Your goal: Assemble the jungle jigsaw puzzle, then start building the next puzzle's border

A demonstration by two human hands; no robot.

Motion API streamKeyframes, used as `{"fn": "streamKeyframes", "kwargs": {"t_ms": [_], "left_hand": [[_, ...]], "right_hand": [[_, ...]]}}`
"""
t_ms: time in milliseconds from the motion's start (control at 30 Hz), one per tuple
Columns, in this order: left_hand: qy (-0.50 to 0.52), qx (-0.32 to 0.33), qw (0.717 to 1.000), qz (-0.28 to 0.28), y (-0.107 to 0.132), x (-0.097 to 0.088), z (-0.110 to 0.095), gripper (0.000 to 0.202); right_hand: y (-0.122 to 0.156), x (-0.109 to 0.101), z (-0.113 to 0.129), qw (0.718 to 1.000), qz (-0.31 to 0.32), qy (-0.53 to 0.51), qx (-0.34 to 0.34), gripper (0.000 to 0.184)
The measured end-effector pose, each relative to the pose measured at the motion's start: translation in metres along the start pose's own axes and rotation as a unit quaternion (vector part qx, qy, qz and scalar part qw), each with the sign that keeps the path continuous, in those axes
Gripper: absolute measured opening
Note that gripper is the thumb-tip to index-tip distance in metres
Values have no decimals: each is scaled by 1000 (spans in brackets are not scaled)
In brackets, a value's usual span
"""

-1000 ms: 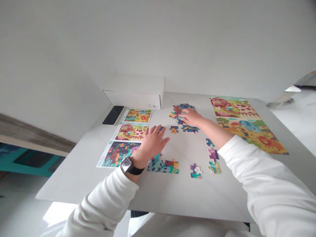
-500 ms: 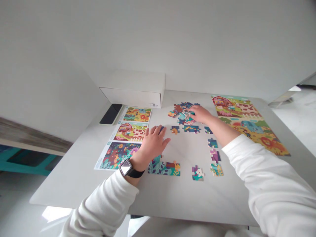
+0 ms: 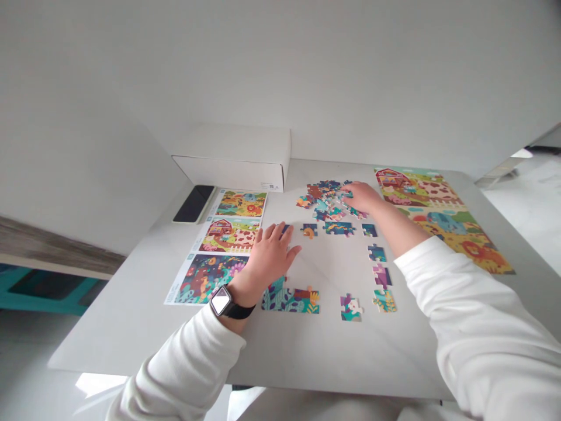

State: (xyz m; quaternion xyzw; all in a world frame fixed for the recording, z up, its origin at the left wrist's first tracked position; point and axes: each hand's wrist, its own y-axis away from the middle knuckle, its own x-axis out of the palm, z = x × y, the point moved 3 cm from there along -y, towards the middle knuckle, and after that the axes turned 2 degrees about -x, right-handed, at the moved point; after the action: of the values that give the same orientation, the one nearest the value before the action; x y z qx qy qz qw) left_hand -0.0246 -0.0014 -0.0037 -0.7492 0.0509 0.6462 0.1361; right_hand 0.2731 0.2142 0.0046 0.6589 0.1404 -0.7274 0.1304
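My left hand (image 3: 272, 254) lies flat with fingers spread at the left side of a partly laid puzzle frame, partly covering a dark blue piece (image 3: 287, 228) under its fingertips. Below it is a joined strip of pieces (image 3: 291, 300). My right hand (image 3: 362, 197) is at the right edge of a heap of loose puzzle pieces (image 3: 324, 202), its fingers bent together round a teal piece (image 3: 347, 195). Between the hands are an orange-and-blue piece (image 3: 310, 230) and a joined blue section (image 3: 339, 228). Single pieces run down the right side, including a purple one (image 3: 382, 275).
A picture sheet (image 3: 196, 252) with three scenes lies at left, beside a phone (image 3: 193, 204). Behind them a white box (image 3: 232, 169) stands against the wall. Two finished-looking pictures (image 3: 442, 219) lie at right. A piece with a white animal (image 3: 351, 307) is near the front.
My right hand has shifted slightly right and back along the heap, uncovering pieces at its right side. My left hand stays in place. The view has moved a little.
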Motion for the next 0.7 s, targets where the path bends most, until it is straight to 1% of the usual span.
{"fn": "streamKeyframes", "kwargs": {"t_ms": [133, 233, 300, 367, 433, 567, 633, 700], "left_hand": [[0, -1, 1000, -2, 0, 1, 0, 58], [0, -4, 1000, 2, 0, 2, -1, 58], [-2, -5, 1000, 4, 0, 2, -2, 59], [-5, -6, 1000, 6, 0, 3, -3, 58], [-5, -6, 1000, 10, 0, 3, -3, 57], [-6, -6, 1000, 11, 0, 3, -1, 58], [-7, -6, 1000, 8, 0, 2, 0, 58], [-8, -5, 1000, 9, 0, 2, 0, 58]], "right_hand": [[2, 1, -16, 999, -27, 11, 43, 40], [1, 3, -18, 998, -35, 14, 55, 35], [-1, 3, -12, 998, -35, 10, 51, 33], [-6, 5, -1, 998, -26, 6, 57, 34], [-10, 7, 12, 997, -20, 6, 72, 40], [-19, 11, 38, 995, -36, 8, 91, 56], [-22, 13, 43, 993, -33, -12, 113, 55], [-25, 15, 43, 990, -17, -39, 131, 50]]}}
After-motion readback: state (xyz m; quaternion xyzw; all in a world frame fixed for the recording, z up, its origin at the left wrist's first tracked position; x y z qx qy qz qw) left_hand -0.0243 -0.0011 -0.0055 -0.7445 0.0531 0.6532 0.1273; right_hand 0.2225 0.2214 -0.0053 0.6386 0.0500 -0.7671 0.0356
